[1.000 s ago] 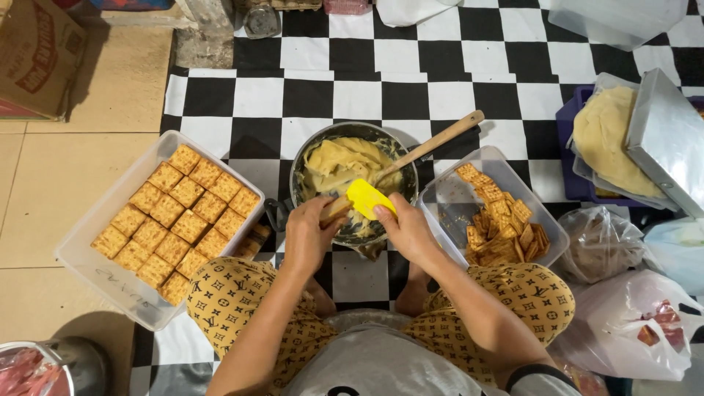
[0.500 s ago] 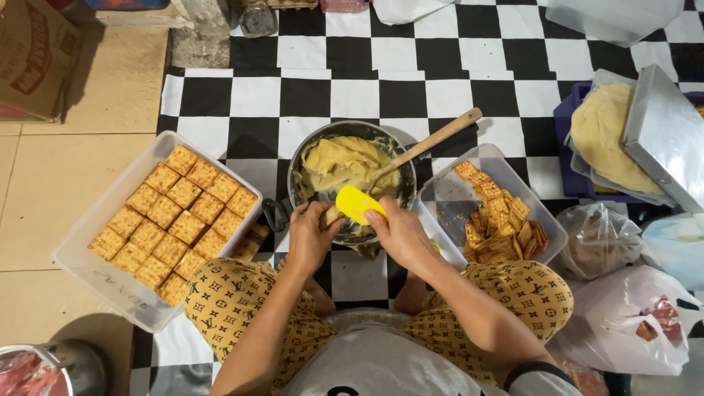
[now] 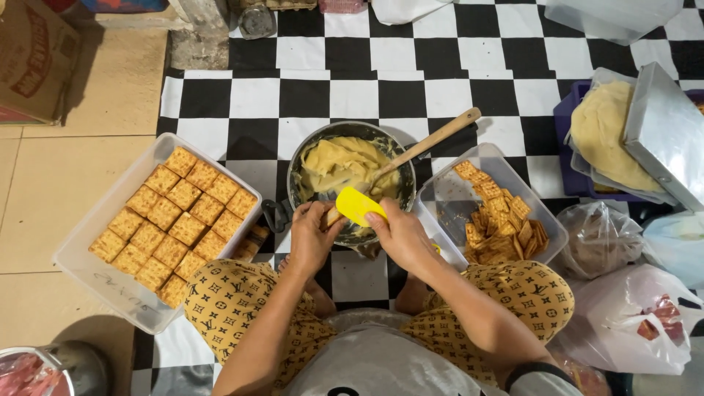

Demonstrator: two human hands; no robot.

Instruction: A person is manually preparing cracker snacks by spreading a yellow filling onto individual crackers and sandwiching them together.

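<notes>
I sit on a checkered mat with a metal pot (image 3: 304, 154) of pale yellow paste before my knees. My left hand (image 3: 312, 235) holds a square cracker (image 3: 331, 216) at the pot's near rim. My right hand (image 3: 400, 235) grips a yellow spatula (image 3: 358, 205), its blade lying over that cracker. A wooden spoon (image 3: 429, 143) rests in the paste, handle pointing up to the right. On my left, a clear tray (image 3: 95, 275) holds several filled crackers in rows. To my right, a clear tub (image 3: 458, 202) holds loose plain crackers.
A purple crate with a plastic-wrapped lump of dough (image 3: 605, 136) and a metal lid (image 3: 664, 132) stands at the right. Plastic bags (image 3: 623, 323) lie by my right knee. A cardboard box (image 3: 33, 55) sits at the top left, a steel container (image 3: 51, 370) at the bottom left.
The spatula blade has shifted slightly over the cracker while both hands stayed at the pot's near rim. Nothing else has moved.
</notes>
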